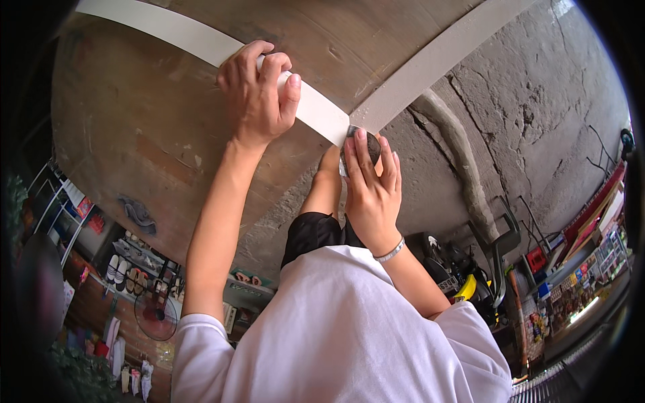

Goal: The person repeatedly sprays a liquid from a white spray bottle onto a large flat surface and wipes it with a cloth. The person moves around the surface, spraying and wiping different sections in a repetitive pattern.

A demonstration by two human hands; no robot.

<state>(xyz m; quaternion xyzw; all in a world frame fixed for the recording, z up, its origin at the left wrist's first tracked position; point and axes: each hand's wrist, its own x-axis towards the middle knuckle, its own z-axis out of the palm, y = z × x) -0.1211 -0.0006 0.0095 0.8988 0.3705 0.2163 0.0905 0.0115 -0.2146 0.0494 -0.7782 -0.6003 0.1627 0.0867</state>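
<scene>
One white strip (191, 37) runs toward ten o'clock from a corner (341, 125); a second strip (430, 60) leaves it toward two. Left hand (259, 94) grips the first strip, fingers and thumb bent over it, likely to steady that length near the joint; corner lies between three and four o'clock from this hand, near the thumb. Right hand (371, 191) sits below the corner, joint at eleven o'clock from it, fingers laid nearly straight over a small grey piece (369, 143) at the strips' meeting ends. Thumb hidden: cannot tell whether it pinches the piece or only presses. Flat fingers probably spread the pressure. Bracelet (390, 250) on that wrist. Outward from the corner: brown surface (154, 114) toward nine, grey cloth (139, 213) on it at eight; fan (156, 314) between seven and eight; yellow panel (466, 287) at five; raised ridge (458, 148) past three, along cracked concrete floor (531, 87).
</scene>
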